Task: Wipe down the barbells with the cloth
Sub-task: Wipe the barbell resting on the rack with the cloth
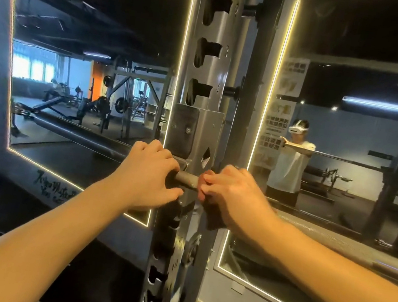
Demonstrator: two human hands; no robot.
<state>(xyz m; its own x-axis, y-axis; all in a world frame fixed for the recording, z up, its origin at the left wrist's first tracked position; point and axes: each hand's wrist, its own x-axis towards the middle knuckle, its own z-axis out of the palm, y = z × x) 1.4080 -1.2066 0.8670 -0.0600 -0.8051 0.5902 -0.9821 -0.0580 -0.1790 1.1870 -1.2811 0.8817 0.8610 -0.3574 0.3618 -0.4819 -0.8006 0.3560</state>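
Head: hands (147, 176) (233, 198) on barbell (188, 177) beside upright (212, 74)

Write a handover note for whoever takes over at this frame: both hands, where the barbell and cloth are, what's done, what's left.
Left hand: grips the barbell just left of the rack upright.
Right hand: holds the dark cloth around the bar just right of the upright.
Barbell: racked on the upright.
Done: cloth is on the bar; how much is already wiped cannot be told.
Left: probably the long shaft running right and the sleeve on the left.
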